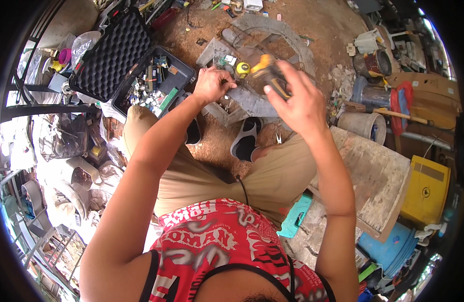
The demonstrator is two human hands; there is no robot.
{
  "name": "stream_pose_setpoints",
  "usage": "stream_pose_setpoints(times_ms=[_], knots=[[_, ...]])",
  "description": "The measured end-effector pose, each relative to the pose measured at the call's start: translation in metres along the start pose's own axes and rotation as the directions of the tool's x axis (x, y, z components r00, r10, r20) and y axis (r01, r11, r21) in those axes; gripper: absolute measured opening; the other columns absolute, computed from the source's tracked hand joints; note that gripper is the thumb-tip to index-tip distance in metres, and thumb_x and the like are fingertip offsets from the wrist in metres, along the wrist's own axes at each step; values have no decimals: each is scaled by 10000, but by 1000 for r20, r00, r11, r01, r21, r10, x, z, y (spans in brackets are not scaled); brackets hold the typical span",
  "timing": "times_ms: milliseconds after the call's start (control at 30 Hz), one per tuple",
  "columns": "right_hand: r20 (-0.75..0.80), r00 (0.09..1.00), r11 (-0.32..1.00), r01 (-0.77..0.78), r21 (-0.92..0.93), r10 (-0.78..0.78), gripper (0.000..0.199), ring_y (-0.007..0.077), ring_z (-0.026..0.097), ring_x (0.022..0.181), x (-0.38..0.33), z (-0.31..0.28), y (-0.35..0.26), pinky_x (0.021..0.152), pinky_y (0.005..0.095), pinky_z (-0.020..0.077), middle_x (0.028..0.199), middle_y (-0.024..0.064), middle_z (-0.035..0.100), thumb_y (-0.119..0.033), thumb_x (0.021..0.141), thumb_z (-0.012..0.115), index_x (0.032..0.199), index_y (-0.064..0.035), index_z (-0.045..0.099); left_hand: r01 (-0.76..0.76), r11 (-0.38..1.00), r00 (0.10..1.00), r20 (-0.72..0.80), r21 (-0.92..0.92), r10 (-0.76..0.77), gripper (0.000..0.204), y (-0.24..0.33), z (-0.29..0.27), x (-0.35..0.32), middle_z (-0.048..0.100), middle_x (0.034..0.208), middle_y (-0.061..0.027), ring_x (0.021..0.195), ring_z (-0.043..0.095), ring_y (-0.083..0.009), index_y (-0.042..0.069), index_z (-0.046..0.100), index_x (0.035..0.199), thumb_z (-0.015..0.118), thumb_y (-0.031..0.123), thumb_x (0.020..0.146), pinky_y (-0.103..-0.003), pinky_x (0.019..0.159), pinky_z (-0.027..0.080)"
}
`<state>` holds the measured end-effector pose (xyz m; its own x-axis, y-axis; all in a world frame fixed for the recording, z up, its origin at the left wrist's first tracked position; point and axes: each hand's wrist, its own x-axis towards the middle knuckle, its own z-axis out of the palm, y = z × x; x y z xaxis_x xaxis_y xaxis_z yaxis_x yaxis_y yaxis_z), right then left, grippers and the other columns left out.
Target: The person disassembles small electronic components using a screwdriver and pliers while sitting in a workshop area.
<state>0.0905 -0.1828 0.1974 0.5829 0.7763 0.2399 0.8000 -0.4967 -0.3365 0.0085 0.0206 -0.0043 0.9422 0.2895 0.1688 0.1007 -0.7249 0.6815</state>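
My right hand (305, 103) holds a yellow-and-black handled tool (272, 78). Motion blurs the tool, so its exact kind does not show. To its left, my left hand (213, 84) is closed in a pinch over the grey ring-shaped frame. Whatever sits between those fingertips is too small to make out. A yellow tape measure (243, 69) lies between the two hands, just beyond the left fingertips. The worn grey ring-shaped frame (254, 103) rests on the brown ground beneath both hands.
On the left lies an open black case (184, 75) with foam in its lid and many small parts inside. Pliers (279, 138) lie near my right knee. A wooden board (378, 176), a yellow panel (426, 186), a blue bucket (390, 246) and a teal case (296, 215) stand right.
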Motion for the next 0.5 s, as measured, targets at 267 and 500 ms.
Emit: stream_pose_setpoints(times_ms=[267,500], knots=[[205,943,961,-274,38,261,582,371,564,1023,-67,93,73,895,454,469,1054,174,568,-299,794,761,1280,-81,528,-132,971,990,-31,198,141,132,17,-28,9,672,807,-14,886,617,-232,164,665,778,754,260,766,-379,826,405],[288,939,982,-176,-74,190,691,353,459,1176,-76,139,76,986,457,409,1232,162,481,-362,770,779,1362,-145,496,-202,942,970,-78,269,231,107,34,-50,9,664,801,-27,826,628,-261,147,656,799,724,222,764,-381,790,463]])
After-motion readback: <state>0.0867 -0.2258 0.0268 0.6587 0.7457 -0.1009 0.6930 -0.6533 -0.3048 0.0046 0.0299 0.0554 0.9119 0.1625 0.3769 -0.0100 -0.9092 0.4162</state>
